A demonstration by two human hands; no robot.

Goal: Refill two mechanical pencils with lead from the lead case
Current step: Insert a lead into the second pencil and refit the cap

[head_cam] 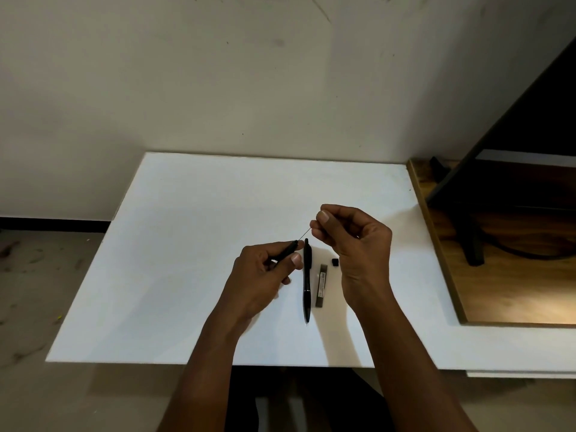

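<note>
My left hand (265, 272) grips a black mechanical pencil (288, 251), its open rear end tilted up to the right. My right hand (352, 241) pinches a thin lead stick (304, 234) between thumb and forefinger; the lead's lower end meets the pencil's rear opening. A second black mechanical pencil (307, 279) lies on the white table (187, 260) between my hands, tip toward me. Right beside it lies the slim dark lead case (321, 285). A small black cap (335, 261) rests on the table just past the case.
A wooden surface (514, 291) adjoins the table's right side, with a dark slanted frame (498, 129) and a black cable on it. A pale wall stands behind the table. The floor (37, 291) lies to the left.
</note>
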